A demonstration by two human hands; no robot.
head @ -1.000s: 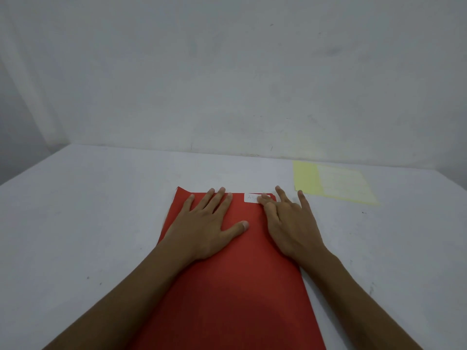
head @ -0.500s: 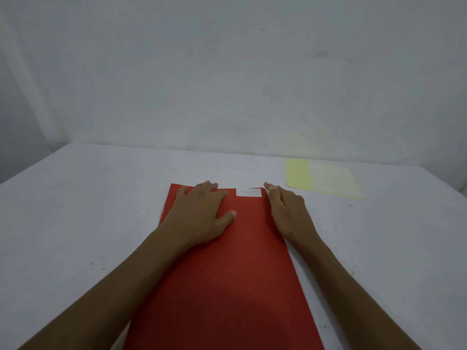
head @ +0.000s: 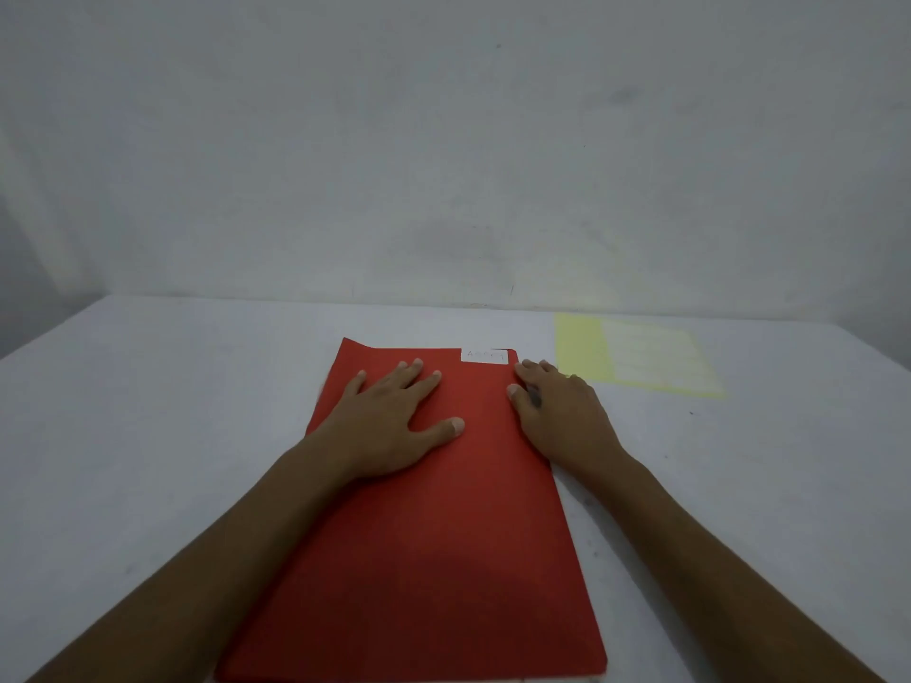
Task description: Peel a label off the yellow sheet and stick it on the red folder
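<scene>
One label (head: 484,356), one red folder (head: 434,525), two hands.

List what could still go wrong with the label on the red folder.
1. The white label sits at the red folder's far edge, so a corner may overhang and lift.
2. Neither the left hand nor the right hand touches it; it may be unpressed.

Loads of open table (head: 157,411) on the frame's left and along the far edge. Center's taken up by the red folder (head: 434,559) with the left hand (head: 394,421) flat on it, right hand (head: 557,411) hugging its right edge. Yellow sheet (head: 636,357) fills the upper right, lower right's bare.
</scene>
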